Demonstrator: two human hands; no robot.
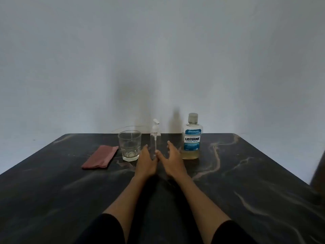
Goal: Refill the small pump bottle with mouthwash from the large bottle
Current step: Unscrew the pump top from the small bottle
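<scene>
The left hand (146,160) and right hand (173,159) lie with fingers extended and relaxed, holding nothing, on either side of the small pump bottle's base. They rest on the dark marbled tabletop (246,182). The large bottle (192,138) stands just right of the hands, a glass (129,145) to their left beside a folded cloth (101,157), and the small pump bottle (155,138) stands upright between glass and large bottle.

Both hands hide the base of the small pump bottle (155,138); a blurred dark object (318,171) is cut off at right.
</scene>
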